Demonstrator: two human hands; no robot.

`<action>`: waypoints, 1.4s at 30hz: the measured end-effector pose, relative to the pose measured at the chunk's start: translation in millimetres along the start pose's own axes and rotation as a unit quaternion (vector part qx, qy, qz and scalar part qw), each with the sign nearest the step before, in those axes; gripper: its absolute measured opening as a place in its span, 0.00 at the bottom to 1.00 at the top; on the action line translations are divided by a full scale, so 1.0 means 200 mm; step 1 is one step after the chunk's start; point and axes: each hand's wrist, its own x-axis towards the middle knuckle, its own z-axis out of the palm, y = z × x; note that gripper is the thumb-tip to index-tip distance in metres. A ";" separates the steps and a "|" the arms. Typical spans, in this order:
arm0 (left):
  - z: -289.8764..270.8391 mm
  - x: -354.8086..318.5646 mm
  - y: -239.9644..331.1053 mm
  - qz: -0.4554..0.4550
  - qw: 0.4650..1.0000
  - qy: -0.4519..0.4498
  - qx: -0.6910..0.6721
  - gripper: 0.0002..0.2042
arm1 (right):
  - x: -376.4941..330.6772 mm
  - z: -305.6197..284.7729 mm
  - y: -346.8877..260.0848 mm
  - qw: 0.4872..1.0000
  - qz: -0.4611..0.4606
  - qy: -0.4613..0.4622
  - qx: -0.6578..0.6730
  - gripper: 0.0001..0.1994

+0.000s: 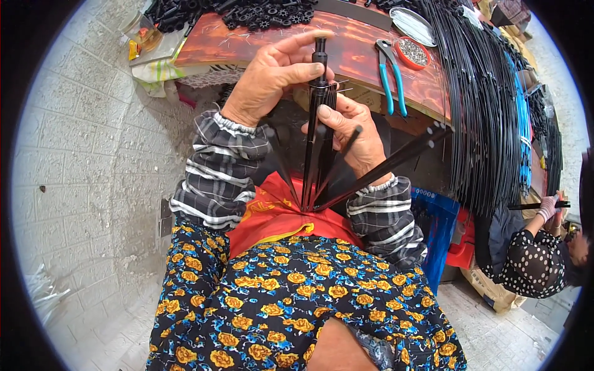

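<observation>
A black umbrella frame (311, 139) stands upright in front of me, its lower end against the red cloth (272, 201) on my lap. My left hand (269, 80) closes round the dark collar near its top, thumb in front and index finger stretched past the tip. Lower down, my right hand (361, 133) pinches a cluster of thin black ribs (331, 93) beside the shaft. Thin wire ends poke out by the right fingers. Several longer black arms (396, 157) fan out from the bottom, some blurred, passing in front of my right wrist.
Ahead is a reddish wooden table (247, 46) with blue-handled pliers (391, 80), a red dish of small metal parts (413, 52) and a heap of black plastic parts (272, 12). Long black rods (482, 111) hang over its right side. A co-worker (538, 260) sits far right.
</observation>
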 end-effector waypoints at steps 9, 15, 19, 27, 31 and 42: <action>0.02 -0.05 -0.01 0.044 0.999 -0.014 0.015 0.30 | 0.03 -0.06 0.04 1.000 -0.007 -0.013 0.008 0.14; 0.05 -0.06 0.01 0.009 0.999 0.003 0.051 0.31 | 0.02 -0.08 0.05 1.000 -0.007 -0.005 -0.001 0.15; 0.07 -0.06 0.02 0.014 0.998 0.014 0.064 0.30 | 0.03 -0.09 0.07 1.000 -0.009 -0.026 0.012 0.15; 0.17 -0.07 0.00 0.034 0.991 0.086 0.094 0.29 | 0.02 -0.04 0.05 0.995 -0.012 -0.033 0.092 0.16; 0.19 -0.07 -0.01 0.040 0.985 0.121 0.113 0.28 | 0.03 -0.04 0.07 0.998 -0.017 0.003 0.060 0.16; 0.04 -0.07 -0.02 0.022 0.999 0.015 0.019 0.34 | 0.00 0.01 -0.01 0.998 -0.045 -0.038 0.019 0.14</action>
